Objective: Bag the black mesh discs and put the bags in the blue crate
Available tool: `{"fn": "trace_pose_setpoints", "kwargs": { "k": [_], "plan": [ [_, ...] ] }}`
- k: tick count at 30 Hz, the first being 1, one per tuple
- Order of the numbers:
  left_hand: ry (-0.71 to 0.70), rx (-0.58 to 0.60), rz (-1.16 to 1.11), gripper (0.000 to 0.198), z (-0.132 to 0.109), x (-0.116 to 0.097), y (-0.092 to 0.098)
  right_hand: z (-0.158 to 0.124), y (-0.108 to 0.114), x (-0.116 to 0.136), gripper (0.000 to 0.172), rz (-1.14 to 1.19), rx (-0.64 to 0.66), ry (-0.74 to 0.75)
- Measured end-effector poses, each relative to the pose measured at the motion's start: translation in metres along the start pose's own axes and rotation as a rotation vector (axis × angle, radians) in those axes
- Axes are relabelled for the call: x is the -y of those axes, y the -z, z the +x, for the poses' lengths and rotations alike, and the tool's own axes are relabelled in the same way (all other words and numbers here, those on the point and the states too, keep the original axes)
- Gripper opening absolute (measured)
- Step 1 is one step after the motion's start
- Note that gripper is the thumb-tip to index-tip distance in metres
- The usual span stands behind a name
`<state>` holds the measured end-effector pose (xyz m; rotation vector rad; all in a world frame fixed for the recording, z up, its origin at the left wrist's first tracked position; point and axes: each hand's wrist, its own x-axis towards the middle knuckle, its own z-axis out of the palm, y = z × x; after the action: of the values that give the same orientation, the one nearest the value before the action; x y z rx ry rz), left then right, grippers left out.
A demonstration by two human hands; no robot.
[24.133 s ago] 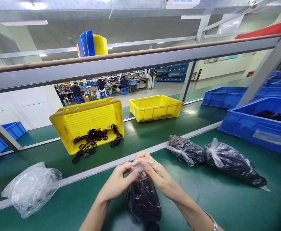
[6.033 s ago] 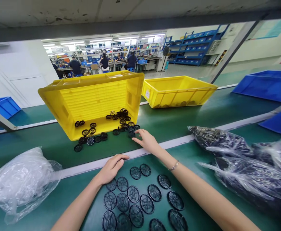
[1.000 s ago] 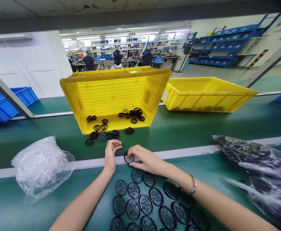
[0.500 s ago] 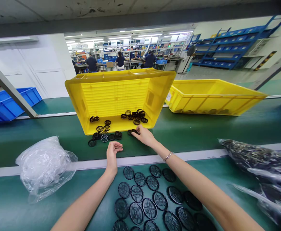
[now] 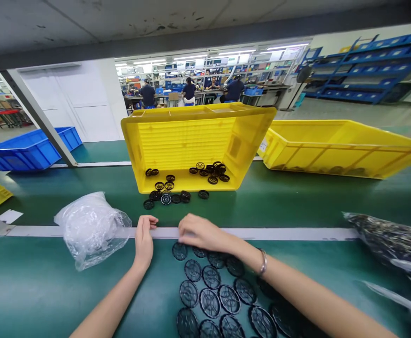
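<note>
Flat black round mesh discs (image 5: 210,291) lie in loose rows on the near green bench, just below a white strip (image 5: 247,233). My right hand (image 5: 200,233) rests curled over that strip, its fingertips close above the top-left disc (image 5: 179,251). Its palm and fingers hide whatever may lie beneath them. My left hand (image 5: 144,239) stands on edge at the strip, fingers loosely apart, holding nothing. Beyond both hands, a tilted yellow plastic crate (image 5: 187,141) holds several discs (image 5: 209,171), and more discs (image 5: 165,198) lie spilled on the belt at its front edge.
A clear plastic bag (image 5: 91,230) lies left of my left hand. A bag of dark parts (image 5: 384,239) sits at the right. A second tilted yellow crate (image 5: 339,148) and a blue crate (image 5: 29,155) stand along the far belt. Co-workers (image 5: 189,91) sit at benches beyond.
My right hand has come back from the spilled discs to the white strip, above the laid-out rows. The view has swung left, so everything sits further right in the picture.
</note>
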<state>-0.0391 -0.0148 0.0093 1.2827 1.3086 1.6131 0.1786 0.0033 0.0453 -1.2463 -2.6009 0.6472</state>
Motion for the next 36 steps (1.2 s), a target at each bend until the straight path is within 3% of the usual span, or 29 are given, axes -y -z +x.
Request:
{"fn": "trace_pose_setpoints", "kwargs": {
  "k": [3, 5, 8, 11, 14, 16, 20, 23, 27, 30, 34, 36],
  "plan": [
    [0.028, -0.026, -0.022, 0.039, -0.001, 0.007, 0.009, 0.035, 0.018, -0.024, 0.065, -0.099, -0.297, -0.392],
    [0.027, -0.005, -0.042, 0.04, 0.002, 0.01, 0.006, 0.058, 0.026, -0.04, 0.07, -0.124, -0.376, -0.536],
    [0.036, 0.021, -0.061, 0.041, 0.008, 0.013, 0.001, 0.079, 0.03, -0.055, 0.065, -0.106, -0.338, -0.581],
    [0.045, 0.018, -0.071, 0.042, 0.01, 0.014, 0.0, 0.078, 0.03, -0.05, 0.053, -0.085, -0.323, -0.571],
    [0.061, 0.02, -0.082, 0.044, 0.009, 0.015, 0.0, 0.061, 0.023, -0.025, 0.047, -0.055, -0.33, -0.481],
    [0.071, 0.015, -0.092, 0.044, 0.01, 0.016, 0.0, 0.045, 0.013, -0.002, 0.043, -0.008, -0.273, -0.288],
    [0.075, -0.015, -0.107, 0.041, 0.011, 0.016, 0.001, 0.018, -0.014, 0.033, 0.041, 0.02, -0.04, 0.102],
    [0.072, -0.011, -0.098, 0.04, 0.012, 0.016, 0.001, 0.006, -0.023, 0.042, 0.047, 0.021, 0.075, 0.171],
    [0.06, 0.051, -0.06, 0.04, 0.011, 0.016, 0.0, 0.0, -0.015, 0.042, 0.051, 0.129, 0.187, 0.17],
    [0.023, 0.209, 0.006, 0.039, 0.001, 0.008, -0.001, 0.008, 0.0, 0.026, 0.054, 0.172, 0.184, 0.11],
    [-0.217, 0.726, 0.266, 0.039, -0.021, -0.012, -0.002, 0.035, 0.02, -0.019, 0.053, 0.046, -0.198, -0.227],
    [-0.336, 0.957, 0.335, 0.04, -0.03, -0.021, -0.002, 0.051, 0.025, -0.042, 0.052, -0.01, -0.323, -0.321]
  ]
}}
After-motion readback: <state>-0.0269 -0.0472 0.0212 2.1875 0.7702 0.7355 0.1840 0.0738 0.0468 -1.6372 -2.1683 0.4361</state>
